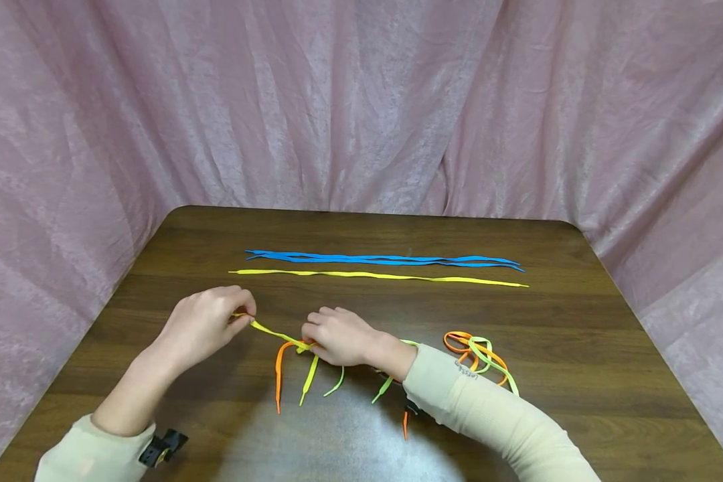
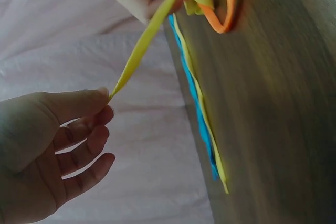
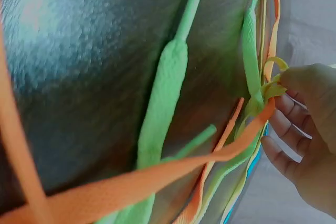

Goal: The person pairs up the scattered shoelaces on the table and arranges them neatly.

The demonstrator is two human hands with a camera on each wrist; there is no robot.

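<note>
Between the thumb and index finger of my left hand [image 1: 207, 325] is one end of a yellow shoelace [image 1: 271, 330], drawn taut toward the right hand. My right hand [image 1: 340, 337] pinches the yellow lace where it loops or knots with an orange shoelace [image 1: 279, 375]; its fingers partly hide that spot. In the right wrist view, green laces [image 3: 163, 93] and the orange lace run up to the pinching fingers. Loose yellow, green and orange ends hang toward me on the table below the right hand and forearm.
Farther back on the wooden table [image 1: 205, 234] lie blue shoelaces [image 1: 385, 260] and a straight yellow shoelace [image 1: 373, 275]. Right of the right forearm sits a coiled heap of orange and green lace [image 1: 478, 355]. Pink curtains [image 1: 337, 100] hang around the table.
</note>
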